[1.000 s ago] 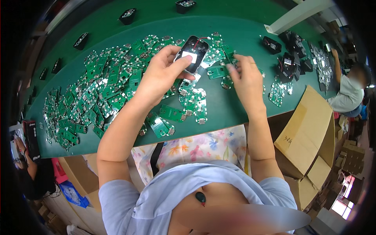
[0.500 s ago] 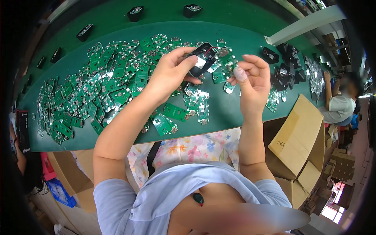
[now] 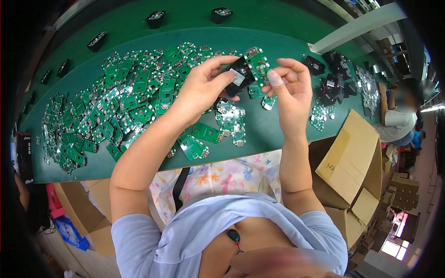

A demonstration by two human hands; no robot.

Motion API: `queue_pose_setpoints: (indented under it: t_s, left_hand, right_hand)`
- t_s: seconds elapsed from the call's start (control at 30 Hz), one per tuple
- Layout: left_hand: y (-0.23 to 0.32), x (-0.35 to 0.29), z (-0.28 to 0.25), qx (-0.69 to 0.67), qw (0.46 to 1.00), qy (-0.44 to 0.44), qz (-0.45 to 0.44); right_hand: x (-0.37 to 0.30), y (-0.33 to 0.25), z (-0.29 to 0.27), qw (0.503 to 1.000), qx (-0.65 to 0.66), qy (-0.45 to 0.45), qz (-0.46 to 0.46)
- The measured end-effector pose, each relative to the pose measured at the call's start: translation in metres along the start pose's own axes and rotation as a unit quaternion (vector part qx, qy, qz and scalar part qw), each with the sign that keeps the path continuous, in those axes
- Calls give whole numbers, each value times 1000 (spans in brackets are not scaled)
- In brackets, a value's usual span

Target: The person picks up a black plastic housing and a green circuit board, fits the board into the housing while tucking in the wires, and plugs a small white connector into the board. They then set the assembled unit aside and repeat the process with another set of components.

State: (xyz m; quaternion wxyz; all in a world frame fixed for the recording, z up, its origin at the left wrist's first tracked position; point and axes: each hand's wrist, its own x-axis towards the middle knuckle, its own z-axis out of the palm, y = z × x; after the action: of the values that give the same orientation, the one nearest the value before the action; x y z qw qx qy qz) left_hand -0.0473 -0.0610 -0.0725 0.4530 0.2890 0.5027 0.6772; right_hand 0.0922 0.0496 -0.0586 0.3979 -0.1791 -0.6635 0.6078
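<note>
My left hand [image 3: 200,88] grips a black plastic housing [image 3: 246,73], its thumb pressing on a pale rectangular piece [image 3: 238,77] inside it. Just right of the housing is a green circuit board [image 3: 254,56], pinched at its lower right edge between the thumb and fingers of my right hand [image 3: 296,90]. A thin red wire shows by the board; where its ends go I cannot make out. Board and housing are very close together, and whether they touch is unclear. Many loose green circuit boards [image 3: 139,90] lie in a heap beneath and left of my left hand.
More black housings [image 3: 333,76] cluster at the right, beside a pile of boards [image 3: 367,88]. Several filled housings [image 3: 156,18] stand in a spaced row along the far side. An open cardboard box [image 3: 347,157] sits at the table's right front edge. Another person [image 3: 401,113] works at far right.
My right hand has moved left, bringing the circuit board closer to the housing and more upright. The housing has turned slightly in my left hand. The view has shifted a little.
</note>
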Motion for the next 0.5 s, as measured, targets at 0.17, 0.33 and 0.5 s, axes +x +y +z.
queue_pose_setpoints:
  t_s: [0.17,0.33,0.5]
  left_hand:
    - [-3,-3,6,22,999,18,36]
    - [-1,-3,2,101,994,28,-18]
    - [-1,-7,8,143,987,47,47]
  right_hand:
    - [-10,6,8,999,5,-34,38]
    - [-11,15,14,989,-133,-4,-69]
    - [-5,10,15,956,-233,1,-179]
